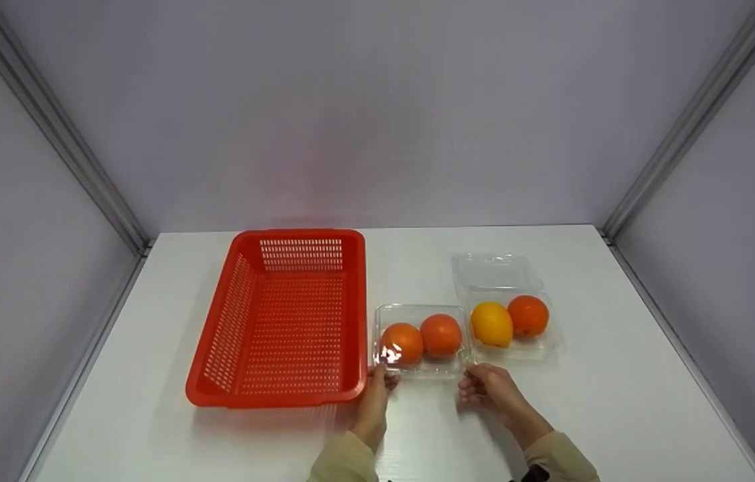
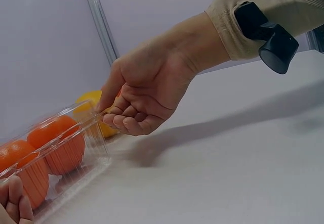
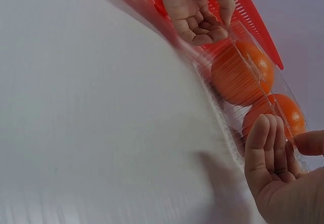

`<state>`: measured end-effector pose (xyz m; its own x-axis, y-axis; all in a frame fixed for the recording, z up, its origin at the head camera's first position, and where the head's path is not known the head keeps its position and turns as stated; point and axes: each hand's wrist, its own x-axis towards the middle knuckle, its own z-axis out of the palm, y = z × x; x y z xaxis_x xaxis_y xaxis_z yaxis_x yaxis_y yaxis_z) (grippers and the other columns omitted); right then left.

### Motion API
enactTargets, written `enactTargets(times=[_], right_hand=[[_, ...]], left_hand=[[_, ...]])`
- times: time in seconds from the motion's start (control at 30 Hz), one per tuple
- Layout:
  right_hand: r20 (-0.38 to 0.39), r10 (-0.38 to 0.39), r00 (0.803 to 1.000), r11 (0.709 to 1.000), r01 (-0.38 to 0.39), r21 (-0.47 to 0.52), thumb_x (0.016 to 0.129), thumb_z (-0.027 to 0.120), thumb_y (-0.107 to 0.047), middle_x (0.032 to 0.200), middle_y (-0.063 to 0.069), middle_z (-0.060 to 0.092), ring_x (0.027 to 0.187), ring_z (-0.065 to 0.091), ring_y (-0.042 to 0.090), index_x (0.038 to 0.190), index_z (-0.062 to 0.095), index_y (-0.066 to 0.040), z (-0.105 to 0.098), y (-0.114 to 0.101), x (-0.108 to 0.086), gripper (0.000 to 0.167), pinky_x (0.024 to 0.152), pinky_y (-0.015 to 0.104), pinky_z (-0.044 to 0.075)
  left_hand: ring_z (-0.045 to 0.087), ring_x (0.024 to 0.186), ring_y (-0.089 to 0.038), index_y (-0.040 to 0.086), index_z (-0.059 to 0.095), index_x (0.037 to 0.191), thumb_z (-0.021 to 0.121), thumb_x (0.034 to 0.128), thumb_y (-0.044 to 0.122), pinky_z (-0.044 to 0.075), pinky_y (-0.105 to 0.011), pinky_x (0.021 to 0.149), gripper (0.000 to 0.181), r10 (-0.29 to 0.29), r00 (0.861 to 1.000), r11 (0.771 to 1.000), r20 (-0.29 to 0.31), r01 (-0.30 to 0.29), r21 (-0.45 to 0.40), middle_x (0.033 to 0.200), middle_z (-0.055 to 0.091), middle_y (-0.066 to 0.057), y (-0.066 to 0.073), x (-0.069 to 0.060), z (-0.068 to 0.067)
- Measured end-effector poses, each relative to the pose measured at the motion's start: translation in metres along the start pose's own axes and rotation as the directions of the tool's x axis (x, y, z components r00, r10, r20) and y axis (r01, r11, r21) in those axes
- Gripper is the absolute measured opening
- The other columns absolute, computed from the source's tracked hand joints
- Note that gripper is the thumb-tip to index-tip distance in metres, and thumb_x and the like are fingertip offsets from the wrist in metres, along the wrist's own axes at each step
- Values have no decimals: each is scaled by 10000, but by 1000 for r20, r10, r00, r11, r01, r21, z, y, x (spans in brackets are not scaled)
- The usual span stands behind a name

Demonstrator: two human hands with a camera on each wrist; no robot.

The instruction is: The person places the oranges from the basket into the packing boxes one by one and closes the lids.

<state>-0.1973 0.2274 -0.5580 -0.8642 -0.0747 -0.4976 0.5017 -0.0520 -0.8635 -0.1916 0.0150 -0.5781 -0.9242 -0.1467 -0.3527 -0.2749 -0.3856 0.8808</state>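
A clear plastic clamshell box (image 1: 411,312) lies with its lid down over two oranges (image 1: 441,335). At its near left corner my left hand (image 1: 373,405) pinches the rim between thumb and fingers. My right hand (image 1: 494,393) pinches the near right corner, as the left wrist view also shows, with its other fingers curled below the rim. Just right of this box is a second clear box with its lid (image 1: 496,272) folded back. Inside it are a yellow fruit (image 1: 492,325) and an orange (image 1: 529,316).
A red plastic basket (image 1: 359,314) with slotted walls stands left of the boxes, its right rim close to my left hand. The white table (image 1: 625,395) is bounded by grey panels at the back and both sides.
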Motion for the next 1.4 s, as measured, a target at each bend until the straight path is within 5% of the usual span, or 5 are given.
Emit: enactTargets(times=[0.5, 0.87, 1.17, 1.4], right_hand=[[-6, 15, 1000, 1000, -15, 19, 1010, 419, -207, 720, -17, 637, 665, 634, 101, 998, 545, -10, 3, 2, 2, 234, 660, 224, 575], [-9, -49, 999, 997, 49, 55, 1020, 360, -213, 710, -13, 640, 642, 634, 104, 1028, 482, -8, 11, 3, 8, 239, 649, 238, 581], [-132, -33, 991, 989, 51, 136, 1026, 348, -219, 673, 34, 631, 599, 619, 148, 948, 488, 7, 24, 0, 19, 277, 625, 272, 583], [-130, -10, 991, 981, 35, 192, 1044, 334, -263, 734, 47, 654, 658, 634, 153, 984, 484, 11, 28, -4, 26, 318, 685, 288, 595]], left_hand=[[573, 745, -33, 66, 502, 951, 407, 1026, 225, 455, -245, 810, 200, -10, 1000, 1000, -15, 10, 20, 744, 592, 92, -2, -1, 0], [578, 750, -49, 58, 507, 983, 418, 1029, 233, 486, -226, 797, 202, 3, 1000, 998, -14, -4, -59, 744, 594, 84, -3, 5, 5], [592, 792, -78, 40, 522, 1063, 438, 1023, 304, 502, -289, 885, 280, -17, 1000, 996, -26, 15, -88, 797, 605, 61, 1, 13, 10], [633, 782, -91, 33, 556, 1064, 484, 1006, 314, 540, -275, 849, 295, -14, 997, 990, -75, 3, -139, 790, 629, 56, 0, 23, 15]])
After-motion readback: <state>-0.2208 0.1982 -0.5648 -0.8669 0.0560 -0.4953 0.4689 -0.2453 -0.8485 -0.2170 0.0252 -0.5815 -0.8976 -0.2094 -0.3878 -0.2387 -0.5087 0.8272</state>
